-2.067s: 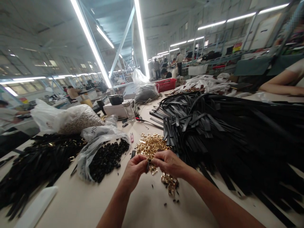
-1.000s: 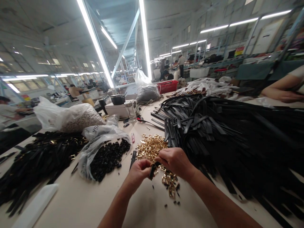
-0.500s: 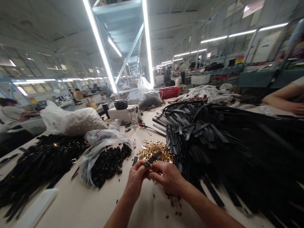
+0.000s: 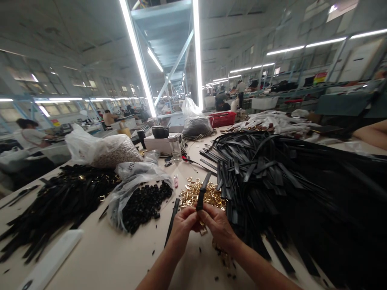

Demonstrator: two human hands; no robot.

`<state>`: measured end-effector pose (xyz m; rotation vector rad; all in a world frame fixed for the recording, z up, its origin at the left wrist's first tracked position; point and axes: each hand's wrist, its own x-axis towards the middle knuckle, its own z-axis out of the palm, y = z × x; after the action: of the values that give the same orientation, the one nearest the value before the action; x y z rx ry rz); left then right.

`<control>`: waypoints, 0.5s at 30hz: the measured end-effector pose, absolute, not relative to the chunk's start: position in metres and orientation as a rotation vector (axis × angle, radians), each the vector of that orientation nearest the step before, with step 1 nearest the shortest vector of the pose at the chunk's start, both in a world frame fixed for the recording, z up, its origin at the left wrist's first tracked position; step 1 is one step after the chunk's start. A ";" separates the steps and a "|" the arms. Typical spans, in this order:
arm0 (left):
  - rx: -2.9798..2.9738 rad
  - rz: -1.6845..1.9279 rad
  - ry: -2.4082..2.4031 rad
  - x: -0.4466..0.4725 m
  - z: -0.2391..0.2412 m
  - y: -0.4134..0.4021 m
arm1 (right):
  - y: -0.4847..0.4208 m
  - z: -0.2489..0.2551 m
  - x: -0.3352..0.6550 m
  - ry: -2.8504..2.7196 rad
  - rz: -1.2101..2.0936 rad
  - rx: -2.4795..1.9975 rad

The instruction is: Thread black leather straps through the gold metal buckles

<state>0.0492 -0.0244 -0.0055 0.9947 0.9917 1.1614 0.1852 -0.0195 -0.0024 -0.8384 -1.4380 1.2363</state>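
Observation:
Both of my hands meet at the front middle of the table, closed around one black strap (image 4: 203,192). My left hand (image 4: 185,222) pinches its lower end from the left. From the right, my right hand (image 4: 217,223) grips the same end with thumb and fingers. The strap's upper part stands up and leans a little right, with a small black loop around it. Just below my fingers shows a gold buckle (image 4: 203,230); how it joins the strap is hidden. Behind my hands lies a heap of gold buckles (image 4: 208,194).
Black straps (image 4: 266,173) are piled high at right. A plastic bag (image 4: 133,171) spills small black loops (image 4: 146,203) at left. Beyond it lie buckled straps (image 4: 60,201). A glass jar (image 4: 174,148) and red basket (image 4: 223,118) stand behind. A co-worker's arm (image 4: 371,135) rests far right.
The strap in my hands has turned from a slanted, nearly flat position to upright. A gold buckle now shows beneath my fingers. The whole view has shifted slightly.

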 end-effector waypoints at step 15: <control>1.087 1.150 1.109 0.042 -0.014 -0.012 | -0.008 -0.017 0.195 -1.605 0.912 -1.001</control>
<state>0.0419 -0.0121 -0.0138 1.0874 1.1088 1.1498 0.1951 -0.0082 -0.0165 -1.0014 -1.6052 0.9118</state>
